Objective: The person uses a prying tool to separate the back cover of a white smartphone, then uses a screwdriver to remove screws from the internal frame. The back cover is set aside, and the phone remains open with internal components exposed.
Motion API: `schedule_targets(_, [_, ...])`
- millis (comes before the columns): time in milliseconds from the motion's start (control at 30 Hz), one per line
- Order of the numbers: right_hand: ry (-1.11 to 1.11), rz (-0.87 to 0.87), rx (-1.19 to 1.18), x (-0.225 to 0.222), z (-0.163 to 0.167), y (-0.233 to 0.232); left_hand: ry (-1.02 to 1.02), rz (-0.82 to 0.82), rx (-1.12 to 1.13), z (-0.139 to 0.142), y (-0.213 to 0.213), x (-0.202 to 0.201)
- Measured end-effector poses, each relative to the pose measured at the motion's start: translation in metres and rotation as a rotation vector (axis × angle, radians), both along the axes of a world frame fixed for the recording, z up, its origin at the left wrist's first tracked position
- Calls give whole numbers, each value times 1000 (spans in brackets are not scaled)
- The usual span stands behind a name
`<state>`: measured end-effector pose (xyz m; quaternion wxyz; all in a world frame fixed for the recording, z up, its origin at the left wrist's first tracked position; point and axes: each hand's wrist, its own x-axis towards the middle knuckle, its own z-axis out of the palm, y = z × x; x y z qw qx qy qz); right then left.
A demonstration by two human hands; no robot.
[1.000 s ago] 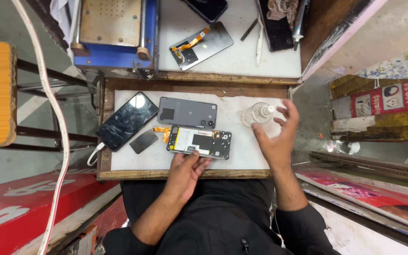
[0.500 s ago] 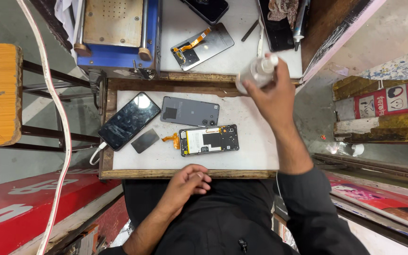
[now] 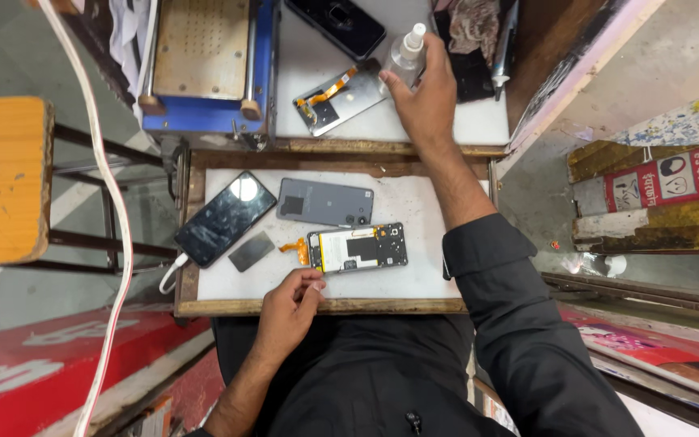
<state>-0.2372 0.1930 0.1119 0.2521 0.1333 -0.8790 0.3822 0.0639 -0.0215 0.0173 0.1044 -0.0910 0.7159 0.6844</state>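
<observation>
1. Reaching across the worktop (image 3: pixel 422 202), my right hand (image 3: pixel 429 101) is wrapped around a clear bottle (image 3: pixel 403 58) with a white nozzle. The fingers are closed on its body over the back shelf (image 3: pixel 479 125), near that shelf's right end.
2. I judge the step in hand to be handling the bottle at the shelf. I cannot tell whether its base touches the shelf or hangs just above it.
3. My left hand (image 3: pixel 289 301) rests at the worktop's near edge, fingers curled and the thumb meeting the forefinger. I cannot tell whether it pinches something small or nothing.
4. The opened phone (image 3: pixel 357 248) lies flat just beyond that hand, near the middle of the near edge, with an orange flex at its left end. The grey cover (image 3: pixel 325 201) lies just behind it. A black phone (image 3: pixel 224 218) sits at the left edge, with a small dark plate (image 3: pixel 251 251) beside it.
5. Any next move with the bottle calls for keeping it upright and clear of the panel (image 3: pixel 337 97) just to its left.
6. Hard to read:
   - My palm hides the bottle's lower part, so its fill level is not visible.
   - The frame's top edge cuts off another phone (image 3: pixel 341 20) and the blue machine (image 3: pixel 204 65).
   - The small parts inside the opened phone are too fine to tell apart.
</observation>
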Motion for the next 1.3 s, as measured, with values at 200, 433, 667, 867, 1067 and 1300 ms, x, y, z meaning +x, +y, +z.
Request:
schedule_targets(200, [-11, -33, 86, -44, 36, 12, 98, -10, -69, -5, 0, 3])
schedule_targets(433, [-45, 155, 165, -38, 36, 37, 6, 0, -8, -4, -6, 5])
schedule_targets(667, [-69, -144, 728, -19, 14, 57, 67, -12, -74, -1, -6, 6])
schedule_targets(867, [-431, -302, 485, -36, 33, 30, 117, -24, -115, 0, -6, 8])
schedule_targets(1067, [-92, -166, 84, -53, 49, 57, 80, -37, -134, -2, -8, 12])
schedule_targets(1300, [-254, 32, 545, -34, 58, 75, 161, -15, -200, -3, -5, 11])
